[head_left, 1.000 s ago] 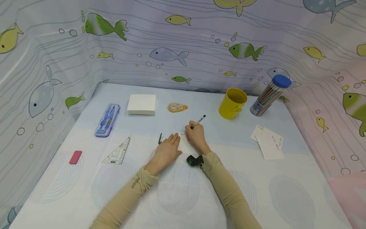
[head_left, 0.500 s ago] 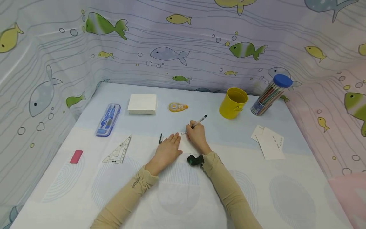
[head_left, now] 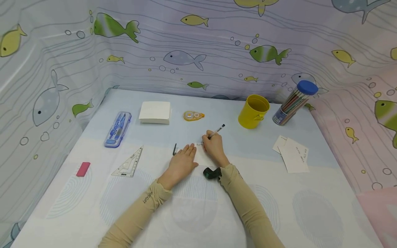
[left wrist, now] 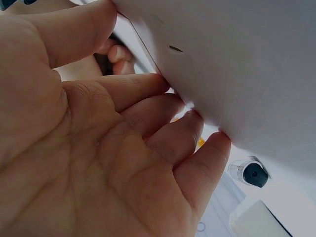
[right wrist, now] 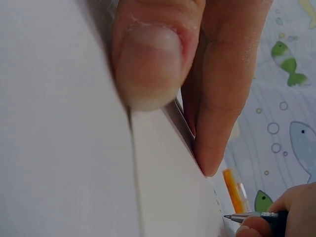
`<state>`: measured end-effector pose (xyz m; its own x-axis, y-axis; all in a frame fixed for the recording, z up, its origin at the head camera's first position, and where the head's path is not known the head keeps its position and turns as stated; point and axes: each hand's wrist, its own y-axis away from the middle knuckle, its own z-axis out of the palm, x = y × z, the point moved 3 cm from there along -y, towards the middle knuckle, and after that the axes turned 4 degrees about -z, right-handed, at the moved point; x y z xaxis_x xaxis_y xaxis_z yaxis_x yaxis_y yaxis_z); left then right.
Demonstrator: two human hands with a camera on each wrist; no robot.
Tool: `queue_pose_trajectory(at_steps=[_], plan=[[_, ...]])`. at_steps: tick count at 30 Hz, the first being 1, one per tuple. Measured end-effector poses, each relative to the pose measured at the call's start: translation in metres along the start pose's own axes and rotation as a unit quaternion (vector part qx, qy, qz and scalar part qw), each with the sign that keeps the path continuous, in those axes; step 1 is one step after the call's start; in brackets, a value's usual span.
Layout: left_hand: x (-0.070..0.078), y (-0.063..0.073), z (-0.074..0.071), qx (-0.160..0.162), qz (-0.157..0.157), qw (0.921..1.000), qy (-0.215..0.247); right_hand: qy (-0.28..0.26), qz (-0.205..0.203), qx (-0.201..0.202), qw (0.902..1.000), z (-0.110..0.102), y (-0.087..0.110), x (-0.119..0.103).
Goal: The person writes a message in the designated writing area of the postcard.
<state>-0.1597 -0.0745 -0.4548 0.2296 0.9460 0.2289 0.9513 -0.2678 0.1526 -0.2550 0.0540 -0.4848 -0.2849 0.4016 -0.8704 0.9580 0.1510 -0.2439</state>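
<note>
My right hand [head_left: 213, 144] pinches a gel pen [head_left: 217, 130] with a clear barrel and a black end. In the right wrist view the pen tip [right wrist: 228, 216] is right at a white card [right wrist: 173, 173]. Small dark marks run along the card's top edge in the head view. My left hand [head_left: 183, 161] lies with straight fingers over the left part of that card, thumb at its lower side. The left wrist view shows its palm and fingertips against the white surface. Just beyond the left fingers lies a pen cap [head_left: 174, 149], clear with a black clip.
White card stack [head_left: 155, 112], orange correction tape [head_left: 193, 115], yellow cup [head_left: 253, 112] and pencil tub [head_left: 294, 103] stand at the back. Written cards [head_left: 293, 155] lie right. A compass set [head_left: 118, 129], set square [head_left: 128, 163] and pink eraser [head_left: 83, 169] lie left.
The head view shifts very slightly. Both hands stay nearly in place, the left on the card and the right holding the pen at its top edge.
</note>
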Motion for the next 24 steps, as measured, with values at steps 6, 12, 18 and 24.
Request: queue_pose_trajectory(at_steps=[6,12,18,24], plan=[[-0.0002,-0.0005,0.0007,-0.002,0.001,1.0,-0.008,-0.012,0.001,-0.004,0.9999,0.0,0.0003,0.0012],[0.0005,0.0005,-0.0019,-0.002,0.004,1.0,-0.006,-0.008,0.002,-0.01,0.9999,-0.0004,-0.0003,0.0002],[0.0005,0.0,-0.0024,0.0,0.003,1.0,-0.007,-0.007,0.006,-0.011,0.9999,-0.0004,-0.0004,-0.0002],[0.0005,0.0001,-0.0019,-0.003,0.0,1.0,-0.008,-0.008,0.007,-0.015,0.9998,0.0003,0.0005,-0.0003]])
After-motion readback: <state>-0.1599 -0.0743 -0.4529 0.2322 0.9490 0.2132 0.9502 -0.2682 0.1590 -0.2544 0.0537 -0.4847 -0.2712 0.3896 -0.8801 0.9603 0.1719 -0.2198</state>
